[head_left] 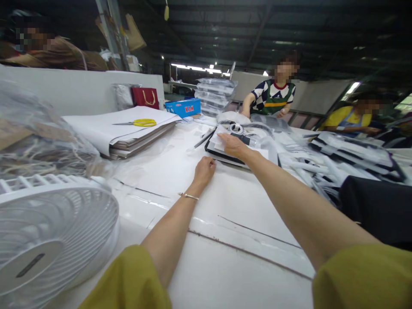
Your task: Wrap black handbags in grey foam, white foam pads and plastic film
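My right hand (234,145) rests, fingers stretched out, on a white sheet (219,139) that lies over a black-edged flat item (210,151). Beside the fingers, a white roll-like ring (236,128) and a dark patch sit on the same pile, partly under clear plastic. My left hand (205,169) is on the white table (180,171), just short of the item's near left corner. Its fingers are curled closed, and whether anything thin is inside them is hidden.
Yellow-handled scissors (144,122) lie on a paper stack (122,146) to the left. A white fan (58,231) stands near left, below a plastic-wrapped bundle (41,141). Wrapped black-edged items (354,154) and a black object (376,206) occupy the right. A co-worker (273,94) stands across the table.
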